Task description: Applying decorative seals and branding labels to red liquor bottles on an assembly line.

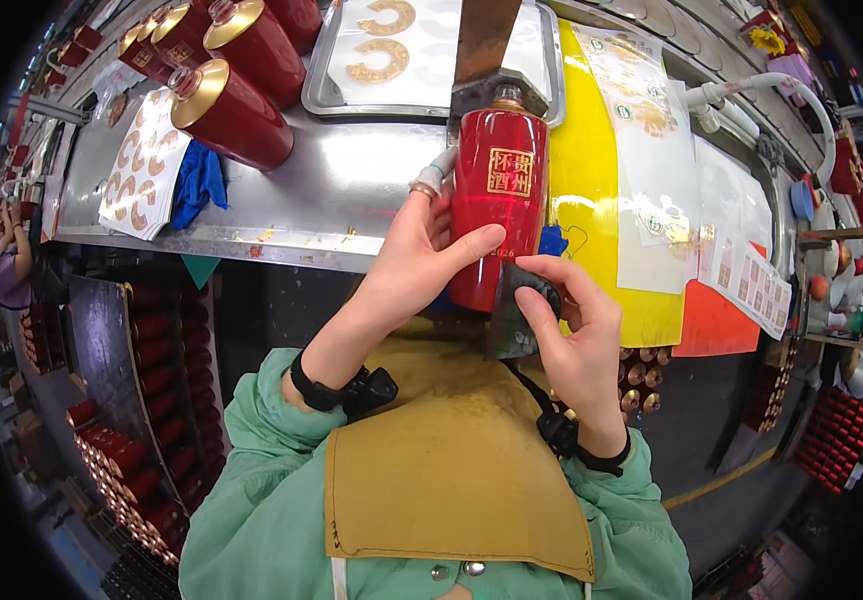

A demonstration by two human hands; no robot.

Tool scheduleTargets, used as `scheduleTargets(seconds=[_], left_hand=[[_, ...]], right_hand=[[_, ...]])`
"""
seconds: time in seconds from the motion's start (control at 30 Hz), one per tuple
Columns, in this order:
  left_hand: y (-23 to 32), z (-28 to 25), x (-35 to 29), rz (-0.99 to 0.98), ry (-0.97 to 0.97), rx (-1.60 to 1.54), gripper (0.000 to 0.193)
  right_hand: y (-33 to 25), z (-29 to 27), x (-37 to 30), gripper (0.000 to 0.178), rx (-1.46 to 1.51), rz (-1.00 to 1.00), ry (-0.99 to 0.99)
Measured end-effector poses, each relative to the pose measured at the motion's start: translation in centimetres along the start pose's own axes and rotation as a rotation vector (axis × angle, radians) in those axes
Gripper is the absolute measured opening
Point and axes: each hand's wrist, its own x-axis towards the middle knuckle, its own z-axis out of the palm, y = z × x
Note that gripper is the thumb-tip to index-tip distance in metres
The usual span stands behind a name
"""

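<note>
A glossy red bottle [487,215] with gold square lettering lies in front of me, its neck pointing away against a metal bracket [497,90]. My left hand [402,255] grips the bottle from its left side, thumb across the front, with white wrapping on one finger. Between the fingers and thumb of my right hand [587,325] is a dark, flat scraper-like piece [515,318]. It meets the bottle's lower right side, close to small gold print. Whether its edge presses on the surface, I cannot tell. A bit of blue cloth [553,241] shows beside the bottle.
Several red bottles with gold shoulders [242,115] stand at the back left of the metal bench [327,165]. A tray [317,95] holds gold arc-shaped decals. Decal sheets [147,165] and blue cloth [199,178] lie left; yellow [642,320] and orange sheets [717,325] lie right.
</note>
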Motion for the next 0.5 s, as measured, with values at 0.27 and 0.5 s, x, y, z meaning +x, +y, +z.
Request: scheduleTargets(seconds=[0.27,0.5], left_hand=[[-0.10,0.04,-0.03,0.005,0.011,0.005,0.093],[-0.14,-0.11,-0.07,0.003,0.007,0.007,0.091]], right_hand=[[0.02,0.24,-0.06,0.024,-0.005,-0.001,0.020],[0.02,0.40,0.09,0.023,-0.085,-0.071,0.041]])
